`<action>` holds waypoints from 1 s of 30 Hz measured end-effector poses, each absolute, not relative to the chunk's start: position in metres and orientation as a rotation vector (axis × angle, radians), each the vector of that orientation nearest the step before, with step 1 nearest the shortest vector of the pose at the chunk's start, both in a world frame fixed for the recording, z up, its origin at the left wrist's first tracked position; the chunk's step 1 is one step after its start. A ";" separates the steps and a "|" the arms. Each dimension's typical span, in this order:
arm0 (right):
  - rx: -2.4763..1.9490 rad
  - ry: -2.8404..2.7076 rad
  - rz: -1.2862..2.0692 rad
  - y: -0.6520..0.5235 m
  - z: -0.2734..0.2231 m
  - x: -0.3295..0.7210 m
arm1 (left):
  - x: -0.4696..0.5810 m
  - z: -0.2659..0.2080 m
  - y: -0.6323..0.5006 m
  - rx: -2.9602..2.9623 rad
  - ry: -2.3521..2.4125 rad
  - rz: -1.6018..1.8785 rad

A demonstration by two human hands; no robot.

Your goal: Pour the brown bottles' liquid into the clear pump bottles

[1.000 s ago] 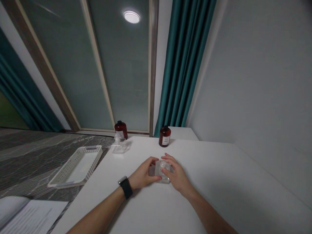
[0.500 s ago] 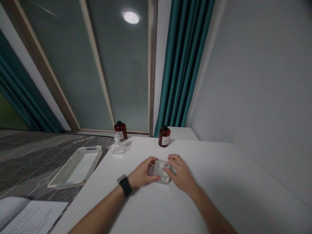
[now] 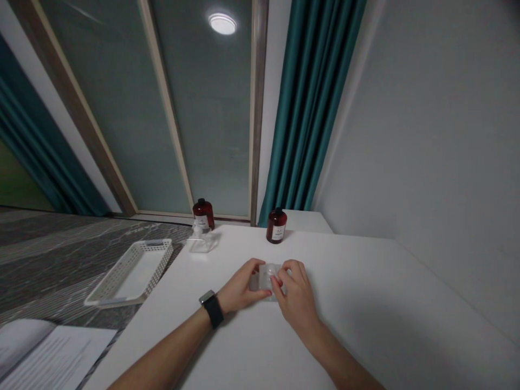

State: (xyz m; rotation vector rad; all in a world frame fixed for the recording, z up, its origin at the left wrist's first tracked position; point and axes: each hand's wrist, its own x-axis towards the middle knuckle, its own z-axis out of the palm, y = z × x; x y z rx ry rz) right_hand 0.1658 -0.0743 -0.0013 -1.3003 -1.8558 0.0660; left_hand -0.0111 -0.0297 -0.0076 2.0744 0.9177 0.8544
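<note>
A clear, square plastic container point(image 3: 266, 272) with a rounded piece on top sits on the white table in front of me. My left hand point(image 3: 244, 285) grips it from the left side, thumb along the near edge and fingers at the far edge. The fingers of my right hand point(image 3: 296, 295) are bent and pinched together at the top right of the container, by the rounded piece. They partly cover it, so the exact contact is hard to make out.
A brown bottle point(image 3: 277, 226) with a white label stands beyond my hands. Another brown bottle point(image 3: 203, 213) and a clear piece on a square base point(image 3: 200, 245) are at the back left. A white basket point(image 3: 138, 271) and an open booklet point(image 3: 60, 352) lie left of the table point(image 3: 357, 325).
My right hand has closed from spread fingers into a pinch at the top of the clear container. My left hand keeps its hold. The view has shifted slightly.
</note>
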 end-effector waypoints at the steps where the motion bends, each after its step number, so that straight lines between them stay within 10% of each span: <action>1: -1.317 -1.851 0.055 -0.075 -0.001 0.164 | -0.012 -0.007 -0.029 2.071 0.905 0.853; 17: -0.851 -1.932 1.117 -0.050 0.009 0.217 | -0.018 -0.002 -0.018 1.944 0.708 0.716; 30: -0.872 -1.915 1.105 -0.043 0.009 0.209 | -0.017 -0.009 -0.019 1.976 0.732 0.730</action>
